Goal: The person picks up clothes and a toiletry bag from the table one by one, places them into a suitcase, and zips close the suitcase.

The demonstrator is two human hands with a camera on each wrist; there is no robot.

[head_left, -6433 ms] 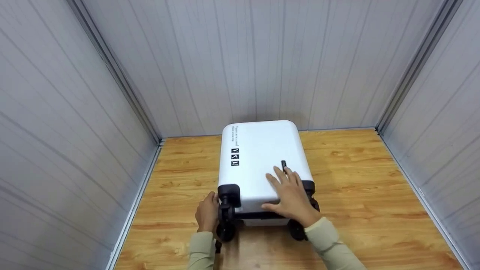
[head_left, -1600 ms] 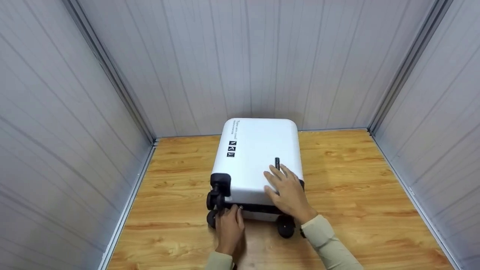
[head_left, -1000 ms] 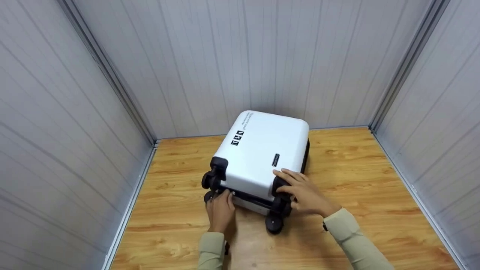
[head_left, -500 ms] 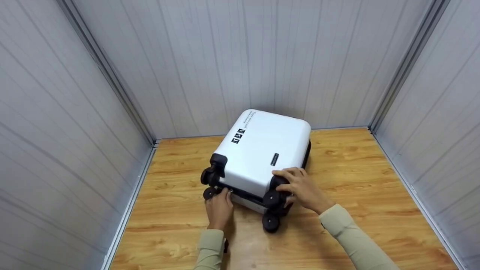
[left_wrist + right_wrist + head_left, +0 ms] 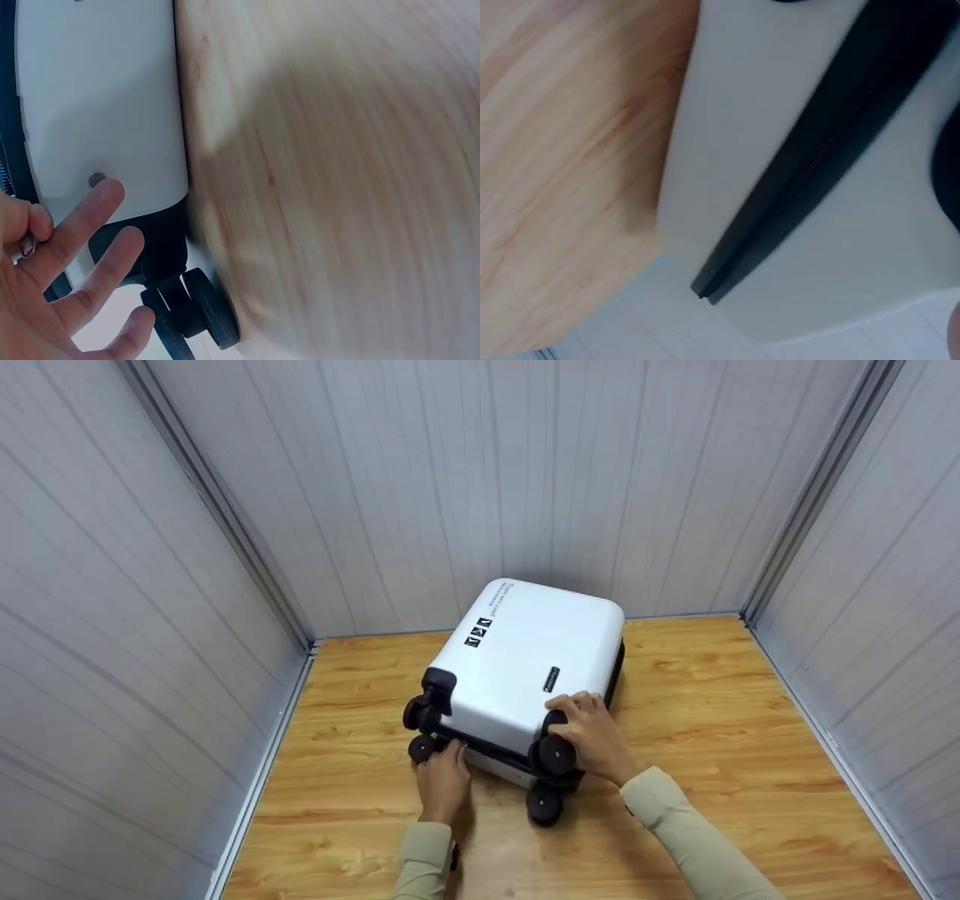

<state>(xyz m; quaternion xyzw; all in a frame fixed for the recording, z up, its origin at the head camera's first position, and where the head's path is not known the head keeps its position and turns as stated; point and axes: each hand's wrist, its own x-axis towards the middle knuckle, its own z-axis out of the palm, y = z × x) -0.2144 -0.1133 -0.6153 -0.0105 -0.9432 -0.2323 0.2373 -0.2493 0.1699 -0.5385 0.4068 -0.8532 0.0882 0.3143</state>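
A white hard-shell suitcase (image 5: 517,660) lies flat, turned at an angle, its wheeled end toward me. My left hand (image 5: 442,784) is at that end beside the left wheels (image 5: 421,748). In the left wrist view, its thumb and index finger pinch a shiny metal zipper pull (image 5: 28,246) at the black zipper band, while the other fingers (image 5: 97,206) spread out. My right hand (image 5: 596,739) curls over the near right corner, gripping beside a black caster wheel (image 5: 557,754). The right wrist view shows the zipper band (image 5: 802,157) running along the suitcase's side.
The suitcase rests on a wood-grain surface (image 5: 697,720). Pale panel walls (image 5: 487,472) enclose it at the back, left and right. A second caster wheel (image 5: 544,804) touches down below the right corner.
The suitcase has been turned, its wheeled end swinging leftward. My left hand went from the left side to the end's zipper; the right slid from the top onto the corner and now curls more.
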